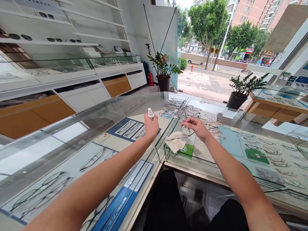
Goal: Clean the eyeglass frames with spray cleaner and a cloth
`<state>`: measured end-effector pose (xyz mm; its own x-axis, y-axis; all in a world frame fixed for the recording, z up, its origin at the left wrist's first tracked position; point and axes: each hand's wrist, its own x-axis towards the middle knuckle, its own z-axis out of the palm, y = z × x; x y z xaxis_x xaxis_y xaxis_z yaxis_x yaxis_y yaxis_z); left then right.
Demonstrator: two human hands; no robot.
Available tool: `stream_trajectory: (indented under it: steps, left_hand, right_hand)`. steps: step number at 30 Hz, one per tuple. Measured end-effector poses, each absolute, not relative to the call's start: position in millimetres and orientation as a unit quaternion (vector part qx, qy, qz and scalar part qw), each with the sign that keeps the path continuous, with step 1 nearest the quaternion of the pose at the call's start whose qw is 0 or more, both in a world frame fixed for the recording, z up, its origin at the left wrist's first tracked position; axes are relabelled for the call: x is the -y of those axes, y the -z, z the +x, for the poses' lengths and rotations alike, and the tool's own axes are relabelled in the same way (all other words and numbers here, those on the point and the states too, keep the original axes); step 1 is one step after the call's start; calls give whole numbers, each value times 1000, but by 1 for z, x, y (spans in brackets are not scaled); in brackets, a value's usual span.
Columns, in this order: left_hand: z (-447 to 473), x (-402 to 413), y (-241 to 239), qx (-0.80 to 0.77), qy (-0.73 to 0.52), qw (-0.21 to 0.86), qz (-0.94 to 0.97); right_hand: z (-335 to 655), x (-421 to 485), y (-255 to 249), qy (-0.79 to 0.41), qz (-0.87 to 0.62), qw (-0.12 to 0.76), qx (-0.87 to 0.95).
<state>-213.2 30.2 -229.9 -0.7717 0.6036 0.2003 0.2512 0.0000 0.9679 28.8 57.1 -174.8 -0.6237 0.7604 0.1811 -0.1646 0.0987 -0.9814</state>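
Note:
My left hand (151,124) is wrapped round a small spray bottle (150,113) with a white top, held up over the glass counter. The bottle's lower part is hidden by my fingers. To the right, my right hand (196,126) pinches a pair of eyeglasses (187,131) with thin dark frames. Just below the glasses, a crumpled cream cloth (175,141) lies on the counter corner, partly over a green card (189,150). Several eyeglasses (192,110) are spread on the glass behind my right hand.
Glass display counters (134,104) meet at a corner in front of me, with more frames (130,128) under the glass. Potted plants (164,84) stand beyond, near the large window. A shelf wall with sunglasses (45,15) and a red fire extinguisher (150,79) are further back.

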Motion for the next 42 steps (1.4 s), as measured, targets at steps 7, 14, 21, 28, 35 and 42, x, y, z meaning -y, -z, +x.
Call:
stream_trajectory:
  steps: [7, 14, 21, 28, 35, 42]
  left_hand:
    - [-211, -31, 230, -686, -638, 143, 319]
    - [-207, -23, 219, -659, -669, 65, 339]
    - [-192, -3, 205, -601, -615, -110, 498]
    - [-173, 4, 210, -508, -276, 108, 809]
    - [-171, -2, 214, -546, -390, 269, 691]
    - [-168, -16, 219, -440, -543, 591, 402]
  right_hand:
    - [29, -59, 176, -631, -232, 368, 642]
    - [29, -61, 177, -628, -235, 372, 641]
    - [28, -63, 178, -628, -235, 375, 640]
    - [30, -60, 175, -618, -235, 373, 651]
    - [30, -62, 176, -619, -238, 383, 643]
    - [29, -63, 175, -594, -268, 441, 617]
